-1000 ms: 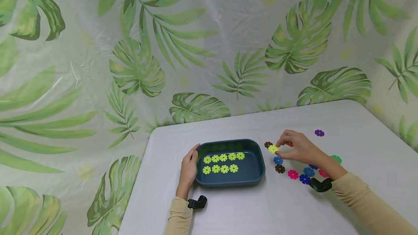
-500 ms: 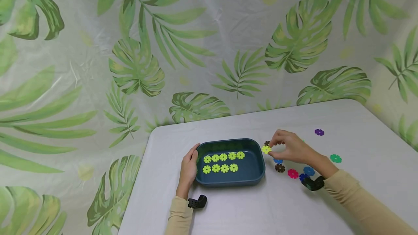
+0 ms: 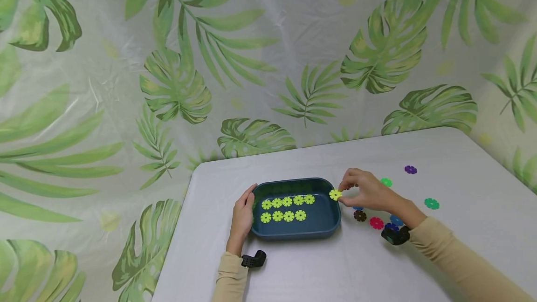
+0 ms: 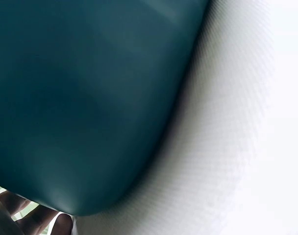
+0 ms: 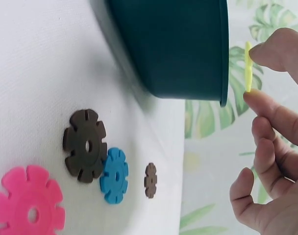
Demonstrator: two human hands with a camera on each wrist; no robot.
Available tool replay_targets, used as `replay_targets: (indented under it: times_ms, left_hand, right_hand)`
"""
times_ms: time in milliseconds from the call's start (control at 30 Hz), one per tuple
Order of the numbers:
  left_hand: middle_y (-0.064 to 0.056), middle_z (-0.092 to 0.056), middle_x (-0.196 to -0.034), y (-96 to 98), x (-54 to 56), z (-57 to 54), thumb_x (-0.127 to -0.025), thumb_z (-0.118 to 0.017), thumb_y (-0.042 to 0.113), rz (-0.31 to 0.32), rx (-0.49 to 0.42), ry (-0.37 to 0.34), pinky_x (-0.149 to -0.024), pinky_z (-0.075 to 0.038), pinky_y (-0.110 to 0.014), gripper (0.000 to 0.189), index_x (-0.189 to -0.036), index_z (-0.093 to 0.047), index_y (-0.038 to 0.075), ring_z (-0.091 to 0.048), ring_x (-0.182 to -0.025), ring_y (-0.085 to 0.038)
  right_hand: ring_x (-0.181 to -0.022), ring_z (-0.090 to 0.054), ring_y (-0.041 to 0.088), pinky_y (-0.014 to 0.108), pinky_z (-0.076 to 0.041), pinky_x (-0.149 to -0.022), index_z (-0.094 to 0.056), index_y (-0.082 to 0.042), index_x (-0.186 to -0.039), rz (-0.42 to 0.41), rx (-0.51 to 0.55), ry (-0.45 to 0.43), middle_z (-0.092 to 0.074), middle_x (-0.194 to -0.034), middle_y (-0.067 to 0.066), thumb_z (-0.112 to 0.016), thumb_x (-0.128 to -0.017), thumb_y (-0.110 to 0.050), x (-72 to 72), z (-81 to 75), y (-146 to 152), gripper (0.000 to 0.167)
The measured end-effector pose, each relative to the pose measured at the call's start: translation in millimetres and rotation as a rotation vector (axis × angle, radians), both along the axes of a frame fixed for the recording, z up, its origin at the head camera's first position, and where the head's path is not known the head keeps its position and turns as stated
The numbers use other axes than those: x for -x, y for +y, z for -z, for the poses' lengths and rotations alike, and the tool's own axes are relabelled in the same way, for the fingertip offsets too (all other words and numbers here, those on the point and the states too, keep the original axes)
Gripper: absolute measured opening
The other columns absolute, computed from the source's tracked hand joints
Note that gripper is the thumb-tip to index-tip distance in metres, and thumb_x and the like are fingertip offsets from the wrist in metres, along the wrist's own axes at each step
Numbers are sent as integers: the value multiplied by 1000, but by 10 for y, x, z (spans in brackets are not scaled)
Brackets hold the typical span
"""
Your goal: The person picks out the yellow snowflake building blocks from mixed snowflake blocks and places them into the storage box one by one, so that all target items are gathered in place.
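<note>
A dark teal rectangular tray (image 3: 295, 236) holds two rows of yellow-green notched plastic discs (image 3: 288, 216). My left hand (image 3: 242, 216) grips the tray's left end, thumb by the rim; in the left wrist view a few fingertips (image 4: 38, 218) show past its edge. Between thumb and a fingertip, my right hand (image 3: 369, 192) pinches another yellow-green notched disc (image 3: 335, 195) at the tray's right rim. The right wrist view has this disc (image 5: 248, 67) edge-on, above the level of the rim, with the other fingers loosely curled.
Right of the tray, loose notched discs lie on the white table: brown (image 3: 360, 216), pink (image 3: 376, 223), blue (image 3: 396, 220), green (image 3: 431, 203) and purple (image 3: 410, 170). The right forearm passes over part of this group. A leaf-patterned sheet (image 3: 251, 83) hangs behind the table.
My right hand has moved left with the yellow-green disc, from above the loose discs to the tray's right rim. A light green disc behind the hand has come into view. The left hand stays put.
</note>
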State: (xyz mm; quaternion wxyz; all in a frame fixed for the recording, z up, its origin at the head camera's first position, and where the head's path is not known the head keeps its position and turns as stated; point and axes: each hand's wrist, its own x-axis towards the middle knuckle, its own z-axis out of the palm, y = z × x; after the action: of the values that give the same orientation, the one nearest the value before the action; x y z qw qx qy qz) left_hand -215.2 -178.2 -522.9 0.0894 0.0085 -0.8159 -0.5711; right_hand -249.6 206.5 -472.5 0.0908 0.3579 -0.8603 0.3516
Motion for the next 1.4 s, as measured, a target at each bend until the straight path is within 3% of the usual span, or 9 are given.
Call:
replay_targets:
  times_ms: [167,400,600,867,1167,1400]
  left_hand:
    - [0,-51,-151,4,-5,2,-111,-41,33,-4,1,-7,-118,-30,-52,39,-146,-56,25,-39,-144,-25]
    - [0,-51,-151,4,9,11,-111,-41,33,-3,7,-3,-118,-30,-52,40,-147,-56,23,-39,-144,-25]
    - [0,-51,-151,6,6,1,-111,-40,32,0,6,0,-118,-30,-52,39,-146,-56,24,-39,-144,-25]
    - [0,-51,-151,0,8,-2,-111,-41,31,3,1,-1,-118,-30,-51,39,-146,-56,23,-39,-144,-24]
    - [-1,-51,-151,-2,12,-3,-111,-41,30,-1,5,0,-119,-29,-50,40,-147,-56,21,-39,-144,-24]
    - [-1,-51,-151,1,2,-7,-111,-41,30,-1,3,-1,-119,-29,-51,40,-147,-56,21,-39,-145,-25]
  right_hand:
    - [-82,-55,8,38,-58,-72,-74,-22,-87,2,-31,-21,-54,-89,-13,-88,-77,-17,6,-4,-65,18]
    - [-86,-58,25,42,-58,-74,-75,-21,-89,-25,-45,-86,-60,-92,3,-88,-79,-19,0,-26,-159,16]
    - [-90,-58,15,36,-58,-77,-75,-22,-89,-31,-87,-82,-57,-93,-7,-87,-80,-23,5,0,-240,15]
    - [-91,-53,11,38,-58,-78,-74,-22,-88,-77,-167,-47,-54,-93,-9,-86,-80,-25,0,18,-343,14]
    - [-91,-49,10,29,-54,-77,-74,-21,-86,-98,-265,-15,-53,-92,-9,-86,-80,-30,-7,-11,-457,17]
    - [-88,-47,10,31,-50,-76,-75,-22,-84,-115,-367,65,-53,-90,-12,-86,-78,-37,-8,-25,-564,20]
